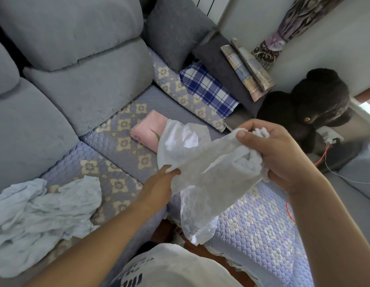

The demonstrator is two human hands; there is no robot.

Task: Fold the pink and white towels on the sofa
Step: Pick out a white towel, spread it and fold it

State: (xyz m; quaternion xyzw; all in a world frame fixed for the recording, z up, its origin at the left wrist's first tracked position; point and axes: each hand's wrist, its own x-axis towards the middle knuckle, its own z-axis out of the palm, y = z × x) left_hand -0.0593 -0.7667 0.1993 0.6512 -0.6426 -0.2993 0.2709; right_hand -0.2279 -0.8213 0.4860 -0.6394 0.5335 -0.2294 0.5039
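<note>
A thin white towel [202,172] hangs in the air above the sofa seat, stretched between both hands. My left hand [159,183] pinches its lower left edge. My right hand [279,150] grips a bunched end of it at the right. The rest of the cloth droops down toward the seat edge. Behind it on the seat cover lies the pink towel [148,128], folded into a neat rectangle and partly hidden by the white towel.
A crumpled pale blue cloth [41,216] lies on the seat at the left. A blue checked cloth [209,88] and folded plaid cloths [248,69] sit at the sofa corner. A black plush bear [308,104] leans at the right. Grey back cushions [80,59] line the sofa.
</note>
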